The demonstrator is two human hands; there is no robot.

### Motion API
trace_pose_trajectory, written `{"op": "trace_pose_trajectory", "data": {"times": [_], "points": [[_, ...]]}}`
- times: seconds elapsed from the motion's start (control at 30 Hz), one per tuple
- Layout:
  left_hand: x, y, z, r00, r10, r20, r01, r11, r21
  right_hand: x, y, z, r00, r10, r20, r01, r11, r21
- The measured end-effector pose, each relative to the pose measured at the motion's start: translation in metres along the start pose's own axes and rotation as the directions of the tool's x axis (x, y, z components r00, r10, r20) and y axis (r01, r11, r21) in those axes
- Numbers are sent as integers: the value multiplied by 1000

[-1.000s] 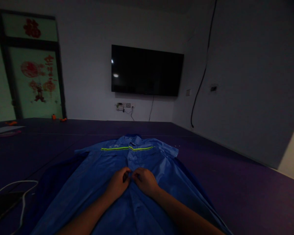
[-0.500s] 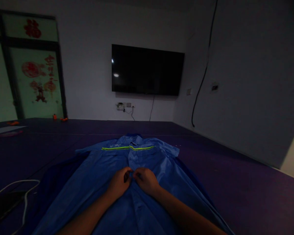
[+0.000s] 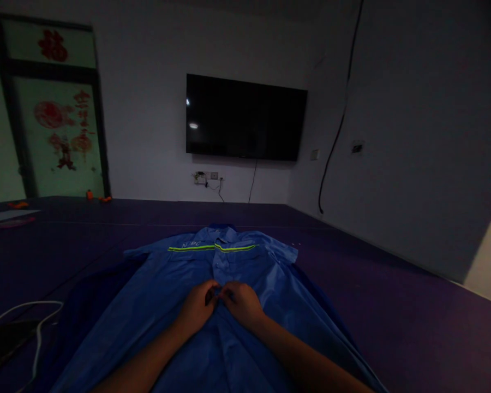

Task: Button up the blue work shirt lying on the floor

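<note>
A blue short-sleeved shirt (image 3: 180,278) lies face up, its collar pointing away from me and a yellow-green stripe across the chest. Both hands meet at the front placket, below the chest stripe. My left hand (image 3: 200,305) pinches the left side of the placket with curled fingers. Close beside it, my right hand (image 3: 242,305) pinches the other side, fingertips almost touching the left ones. Whatever button lies between the fingertips is hidden. Under the shirt, darker blue cloth (image 3: 94,300) shows at the left edge.
The shirt rests on a dark purple floor (image 3: 393,316). At the lower left are a white cable (image 3: 39,344) and a dark flat object (image 3: 8,344). Small orange items (image 3: 105,199) lie near the glass door (image 3: 65,136). A television (image 3: 245,117) hangs on the far wall.
Both hands stay at the same spot on the placket, with the fingertips drawn slightly closer together. The view has shifted very slightly.
</note>
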State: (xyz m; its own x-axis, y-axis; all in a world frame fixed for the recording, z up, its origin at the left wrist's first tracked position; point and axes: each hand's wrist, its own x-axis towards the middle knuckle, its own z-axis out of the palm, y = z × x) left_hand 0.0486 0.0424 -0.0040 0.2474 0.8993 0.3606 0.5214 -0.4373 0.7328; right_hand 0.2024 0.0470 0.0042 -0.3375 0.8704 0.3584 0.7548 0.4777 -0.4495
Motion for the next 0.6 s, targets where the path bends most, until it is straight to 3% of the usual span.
{"op": "trace_pose_trajectory", "data": {"times": [0.6], "points": [[1,1,-2,999,-50,-19,48,995,-92,0,2,4,1000,1,-22,-2,1000,-6]]}}
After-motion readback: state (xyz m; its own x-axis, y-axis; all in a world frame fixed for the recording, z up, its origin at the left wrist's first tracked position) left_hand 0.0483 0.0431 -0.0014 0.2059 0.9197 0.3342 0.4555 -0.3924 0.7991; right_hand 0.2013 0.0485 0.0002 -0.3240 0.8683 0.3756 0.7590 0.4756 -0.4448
